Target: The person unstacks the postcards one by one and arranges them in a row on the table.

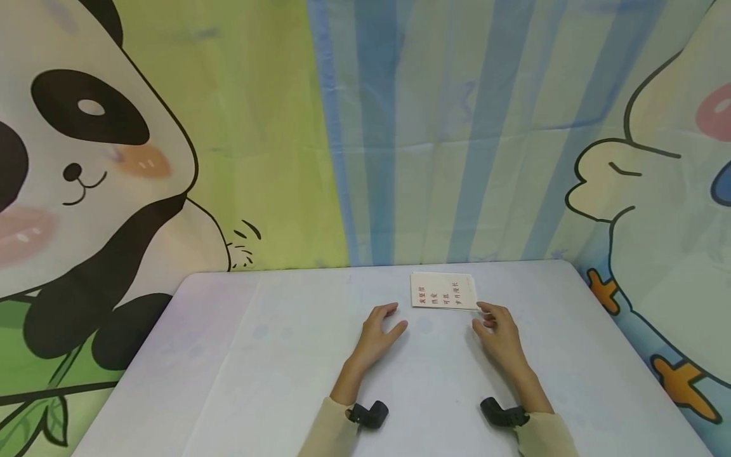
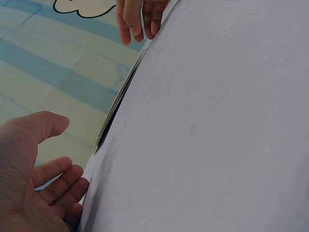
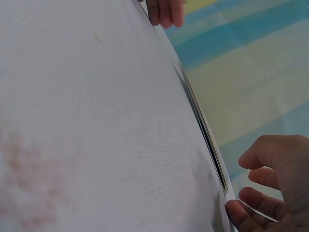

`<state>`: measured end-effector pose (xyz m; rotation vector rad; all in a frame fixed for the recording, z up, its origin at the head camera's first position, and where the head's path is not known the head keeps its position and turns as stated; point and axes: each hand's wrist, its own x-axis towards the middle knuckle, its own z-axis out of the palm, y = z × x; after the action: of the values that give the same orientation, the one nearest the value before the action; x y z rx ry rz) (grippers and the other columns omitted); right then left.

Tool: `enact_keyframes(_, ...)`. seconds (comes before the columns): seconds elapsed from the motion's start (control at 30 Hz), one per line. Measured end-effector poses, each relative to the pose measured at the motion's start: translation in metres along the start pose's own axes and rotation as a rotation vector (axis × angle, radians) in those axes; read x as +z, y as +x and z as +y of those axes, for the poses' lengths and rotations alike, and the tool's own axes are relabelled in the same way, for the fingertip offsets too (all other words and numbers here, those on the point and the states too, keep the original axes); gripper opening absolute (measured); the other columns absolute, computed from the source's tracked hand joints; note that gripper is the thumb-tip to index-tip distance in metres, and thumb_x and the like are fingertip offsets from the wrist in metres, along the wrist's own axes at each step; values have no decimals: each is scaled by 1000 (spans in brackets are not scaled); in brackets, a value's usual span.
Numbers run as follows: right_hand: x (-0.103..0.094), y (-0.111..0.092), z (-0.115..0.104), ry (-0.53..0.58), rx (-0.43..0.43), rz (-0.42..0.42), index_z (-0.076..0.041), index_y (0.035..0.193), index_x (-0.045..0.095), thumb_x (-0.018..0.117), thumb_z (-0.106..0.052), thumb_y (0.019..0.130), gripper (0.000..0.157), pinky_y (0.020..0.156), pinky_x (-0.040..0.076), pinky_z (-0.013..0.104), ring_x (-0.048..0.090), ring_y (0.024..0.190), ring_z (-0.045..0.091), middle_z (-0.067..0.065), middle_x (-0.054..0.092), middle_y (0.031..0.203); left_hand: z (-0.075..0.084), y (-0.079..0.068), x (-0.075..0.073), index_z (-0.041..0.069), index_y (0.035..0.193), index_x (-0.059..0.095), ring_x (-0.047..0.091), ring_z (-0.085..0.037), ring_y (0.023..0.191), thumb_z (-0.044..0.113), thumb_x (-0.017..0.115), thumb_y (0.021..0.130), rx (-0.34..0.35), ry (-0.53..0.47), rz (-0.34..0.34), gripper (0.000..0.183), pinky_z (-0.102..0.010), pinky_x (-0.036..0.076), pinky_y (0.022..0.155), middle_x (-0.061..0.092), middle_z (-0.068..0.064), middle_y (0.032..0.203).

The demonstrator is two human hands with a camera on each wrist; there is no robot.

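A small stack of cream cards with red handwritten-style characters lies flat near the table's far edge. To its lower left, my left hand is held with fingers relaxed and thumb apart, touching no card. My right hand is close to the stack's lower right corner, its fingers loosely bent; whether a fingertip touches the corner I cannot tell. Seen edge-on in the left wrist view, the cards form a thin dark-and-pale layer between both hands. The right wrist view shows the same thin card edges.
The white table reaches back to a fabric backdrop with blue stripes. A printed panda fills the left side and a pale cartoon animal the right. Each wrist wears a black camera.
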<state>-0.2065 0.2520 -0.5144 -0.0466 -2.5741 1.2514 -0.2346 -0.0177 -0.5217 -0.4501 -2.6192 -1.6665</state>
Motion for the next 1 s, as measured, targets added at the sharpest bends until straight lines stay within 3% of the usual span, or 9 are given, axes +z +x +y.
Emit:
enact_keyframes(0.13,3,2,-2,-7,26,-24,6,133,51,62,-3,90,45,91,46,47,54,105,36,26,49,122,0,4,3,4,134,54,49,-28,125,28,65,92,2,8,10,49,-49,36,106,53,-11,131)
enact_keyframes(0.4,4,5,-2,-37,94,-16,8,133,50,60,-4,90,45,90,46,46,54,101,36,25,49,118,-1,12,10,6,133,55,49,-27,124,26,66,91,3,58,15,48,-54,25,104,54,-10,131)
enact_keyframes(0.53,5,6,-1,-42,120,16,11,130,51,60,-3,89,44,86,48,43,55,98,35,26,49,115,0,16,14,5,129,58,50,-28,123,24,67,89,40,89,27,45,-53,26,101,54,-12,129)
enact_keyframes(0.8,10,9,4,-10,152,67,10,127,56,59,-2,88,40,78,43,20,55,98,31,24,50,118,-3,25,21,5,126,61,51,-29,120,24,67,89,52,126,43,42,-51,27,100,55,-12,126)
enact_keyframes(1.0,9,12,3,-15,171,48,11,129,54,59,-3,88,44,79,42,29,52,95,31,24,47,118,-3,29,24,6,121,64,52,-28,118,23,67,89,61,139,58,36,-49,27,99,57,-11,123)
